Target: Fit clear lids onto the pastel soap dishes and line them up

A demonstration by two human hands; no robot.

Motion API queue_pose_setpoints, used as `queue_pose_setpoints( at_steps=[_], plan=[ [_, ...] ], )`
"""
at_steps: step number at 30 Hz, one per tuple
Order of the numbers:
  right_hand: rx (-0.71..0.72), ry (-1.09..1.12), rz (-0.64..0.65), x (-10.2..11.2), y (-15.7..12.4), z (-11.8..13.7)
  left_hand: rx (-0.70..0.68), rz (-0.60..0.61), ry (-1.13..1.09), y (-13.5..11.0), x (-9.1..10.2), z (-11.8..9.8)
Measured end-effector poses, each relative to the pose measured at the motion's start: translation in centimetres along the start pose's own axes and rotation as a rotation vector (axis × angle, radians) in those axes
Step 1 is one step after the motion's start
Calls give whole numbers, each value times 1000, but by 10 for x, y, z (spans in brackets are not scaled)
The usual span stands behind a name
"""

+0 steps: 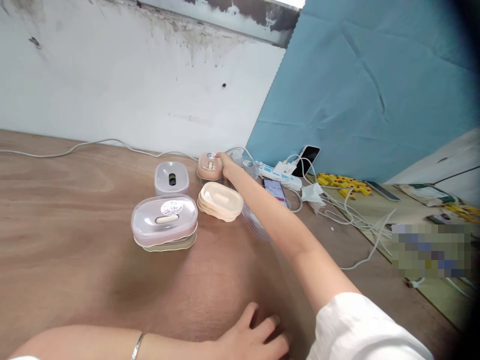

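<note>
Containers (148,222) sit past the loosely spread left hand (255,335), contents unclear. Right hand (226,162) touches a pink tub (209,169), can't tell if gripping.

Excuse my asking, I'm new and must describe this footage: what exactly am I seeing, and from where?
There is no machine here, just a person's two bare hands. The single picture comes from a camera worn on their head, looking forward and down. The right hand reaches out to a small pink-lidded container; whether it grips it is unclear. The left hand is at the near side, with nothing visible in it. On the wooden table are also stacked cream lids, a larger oval container with a labelled lid, and a power strip.
</note>
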State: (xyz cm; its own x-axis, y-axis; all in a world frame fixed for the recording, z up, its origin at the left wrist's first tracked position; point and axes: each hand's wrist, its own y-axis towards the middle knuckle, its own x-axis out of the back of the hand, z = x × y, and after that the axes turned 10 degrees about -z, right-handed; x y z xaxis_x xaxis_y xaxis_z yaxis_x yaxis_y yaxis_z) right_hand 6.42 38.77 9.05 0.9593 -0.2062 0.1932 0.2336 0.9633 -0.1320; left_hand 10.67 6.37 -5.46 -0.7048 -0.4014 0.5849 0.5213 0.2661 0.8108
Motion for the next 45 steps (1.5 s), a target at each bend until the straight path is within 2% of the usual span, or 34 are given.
queue_pose_setpoints(
  at_steps=[2, 5, 6, 8, 10, 12, 17, 24, 31, 35, 38, 41, 43, 45],
  plan=[
    [84, -65, -47, -1, -17, 8, 4, 8, 3, -2, -2, -1],
    [295, -120, -73, -9, -53, 15, 6, 27, 23, -3, -3, -3],
    [379, -149, -40, -13, -66, 15, -1, 49, 29, -3, -1, -3],
    [532, -292, 111, -21, -86, 15, -18, 119, 27, -2, 4, -3],
    [588, -433, 257, -28, -98, 13, -12, 159, 13, 1, 10, -2],
    [556, -492, 329, -33, -99, 11, -3, 150, 7, 3, 14, -1],
    [477, -500, 361, -34, -87, 5, -15, 135, 2, 5, 13, -1],
    [436, -399, 289, -32, -77, 8, -2, 117, -18, 4, 14, -1],
    [455, -249, 204, -24, -68, 25, -16, 185, -6, 3, 12, -2],
    [476, -181, 206, 1, -64, 35, -5, 155, -13, 4, 14, -2],
    [450, -117, 265, 39, -71, 37, -12, 184, -12, 4, 15, -1],
    [414, -45, 418, 90, -91, 28, -10, 170, -18, 2, 12, -1],
    [394, -98, 516, 123, -109, 14, 3, 125, -14, 1, 8, -2],
    [352, -163, 675, 148, -126, -5, 39, 54, -16, 1, 5, -2]
  ],
)
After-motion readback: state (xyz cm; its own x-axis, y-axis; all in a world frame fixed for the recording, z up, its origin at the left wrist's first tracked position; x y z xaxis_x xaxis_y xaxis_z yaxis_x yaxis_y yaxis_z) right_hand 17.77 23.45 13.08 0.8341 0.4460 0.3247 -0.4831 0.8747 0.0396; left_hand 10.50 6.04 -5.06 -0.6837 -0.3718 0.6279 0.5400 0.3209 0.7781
